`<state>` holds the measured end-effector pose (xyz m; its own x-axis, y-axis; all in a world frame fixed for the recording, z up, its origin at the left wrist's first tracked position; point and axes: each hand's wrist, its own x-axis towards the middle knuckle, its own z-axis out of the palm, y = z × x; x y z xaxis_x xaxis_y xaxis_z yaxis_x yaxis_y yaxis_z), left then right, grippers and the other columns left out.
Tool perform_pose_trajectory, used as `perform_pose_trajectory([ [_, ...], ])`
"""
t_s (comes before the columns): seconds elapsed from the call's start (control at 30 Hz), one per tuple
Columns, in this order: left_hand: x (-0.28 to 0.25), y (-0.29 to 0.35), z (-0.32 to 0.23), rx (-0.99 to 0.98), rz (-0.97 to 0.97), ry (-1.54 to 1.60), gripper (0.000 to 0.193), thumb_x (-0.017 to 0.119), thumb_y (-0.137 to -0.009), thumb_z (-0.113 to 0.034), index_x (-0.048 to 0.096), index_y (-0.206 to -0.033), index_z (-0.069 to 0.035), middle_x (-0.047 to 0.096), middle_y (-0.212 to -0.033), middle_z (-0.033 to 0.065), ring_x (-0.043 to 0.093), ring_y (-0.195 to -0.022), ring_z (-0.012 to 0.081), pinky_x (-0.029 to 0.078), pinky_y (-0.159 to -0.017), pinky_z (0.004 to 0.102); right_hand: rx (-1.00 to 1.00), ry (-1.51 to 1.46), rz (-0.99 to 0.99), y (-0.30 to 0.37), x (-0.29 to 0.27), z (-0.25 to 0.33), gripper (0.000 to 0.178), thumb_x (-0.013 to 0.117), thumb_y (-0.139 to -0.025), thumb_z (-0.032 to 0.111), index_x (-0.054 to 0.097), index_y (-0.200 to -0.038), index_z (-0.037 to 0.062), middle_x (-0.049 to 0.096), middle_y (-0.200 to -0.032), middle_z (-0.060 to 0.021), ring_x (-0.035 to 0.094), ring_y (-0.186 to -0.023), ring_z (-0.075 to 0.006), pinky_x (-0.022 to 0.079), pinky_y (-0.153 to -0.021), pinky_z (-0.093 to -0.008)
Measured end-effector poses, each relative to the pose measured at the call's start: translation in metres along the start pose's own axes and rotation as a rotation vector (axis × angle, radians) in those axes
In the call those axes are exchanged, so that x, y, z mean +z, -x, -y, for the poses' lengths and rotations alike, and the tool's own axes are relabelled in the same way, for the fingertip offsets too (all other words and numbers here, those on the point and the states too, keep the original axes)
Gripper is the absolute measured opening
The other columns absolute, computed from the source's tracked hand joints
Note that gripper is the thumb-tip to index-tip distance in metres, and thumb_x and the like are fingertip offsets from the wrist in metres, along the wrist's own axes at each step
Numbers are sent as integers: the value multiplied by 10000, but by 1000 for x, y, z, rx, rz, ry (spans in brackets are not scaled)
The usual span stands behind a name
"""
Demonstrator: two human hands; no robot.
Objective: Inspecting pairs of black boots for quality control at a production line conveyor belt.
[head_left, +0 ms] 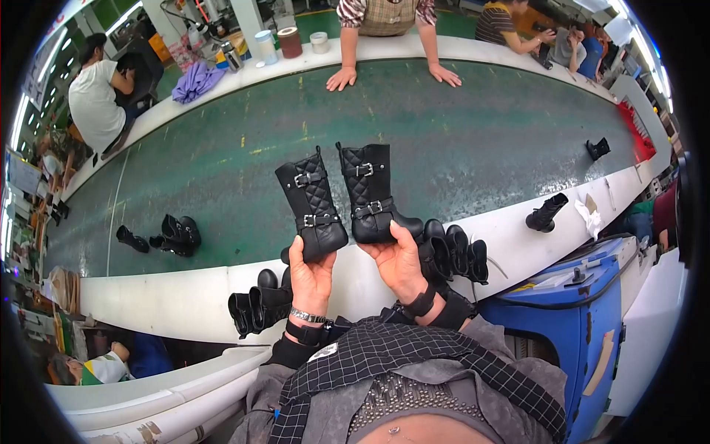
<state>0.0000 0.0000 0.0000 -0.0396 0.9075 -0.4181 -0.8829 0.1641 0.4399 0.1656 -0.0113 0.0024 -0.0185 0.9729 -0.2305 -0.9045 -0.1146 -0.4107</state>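
Note:
Two small black boots with quilted shafts and silver buckles are held up side by side over the near edge of the belt. My left hand (311,272) grips the left boot (311,196) by its foot end, thumb across the heel. The right boot (367,189) rests in my right hand (400,264), its toe turned to the right. Both shafts point away from me, with a narrow gap between them. Under and beside my left wrist lie several black boots (255,309). More black boots (453,251) are grouped just right of my right hand.
A green conveyor belt (222,177) with a white rim (148,303) crosses in front. Other boots (176,235) ride at its left, one boot (546,213) stands on the right rim. A co-worker's hands (342,78) rest on the far side. A blue cabinet (551,333) is at my right.

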Motion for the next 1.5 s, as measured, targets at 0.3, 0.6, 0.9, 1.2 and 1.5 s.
perform_pose_trajectory([
  [0.3,-1,-9,-8,14,2,-33,383,674,-817,-319,542,-1072,-65,612,-1045,100,621,-960,237,573,-799,386,-14,-42,-2,-13,4,-9,364,583,-870,238,512,-1140,5,578,-1106,-137,590,-1024,-250,508,-914,-428],
  [0.6,-3,-8,0,1,-20,-33,388,671,-820,-321,541,-1070,-55,612,-1042,101,627,-944,230,578,-791,376,3,-55,-14,-11,1,-6,361,599,-860,233,523,-1129,5,590,-1090,-138,592,-1020,-252,510,-909,-428],
  [0.9,-5,-9,6,-5,-42,-27,385,674,-817,-329,544,-1055,-55,612,-1041,101,632,-934,229,582,-783,376,7,-50,-24,-9,-4,-6,356,599,-861,231,531,-1128,7,602,-1078,-132,595,-1012,-250,507,-910,-432],
  [1.2,-9,-10,12,-1,-33,-21,381,647,-836,-346,546,-1073,-66,614,-1045,92,628,-950,223,574,-791,369,-6,-22,-10,-8,-9,-9,361,576,-876,261,526,-1136,16,595,-1100,-125,585,-1033,-240,502,-911,-429],
  [1.5,-4,-6,13,63,-19,-72,408,612,-851,-371,539,-1095,-51,620,-1034,96,640,-898,213,581,-729,336,5,-12,41,-6,-4,-6,384,553,-878,267,503,-1171,23,586,-1125,-131,577,-1057,-240,489,-931,-417],
])
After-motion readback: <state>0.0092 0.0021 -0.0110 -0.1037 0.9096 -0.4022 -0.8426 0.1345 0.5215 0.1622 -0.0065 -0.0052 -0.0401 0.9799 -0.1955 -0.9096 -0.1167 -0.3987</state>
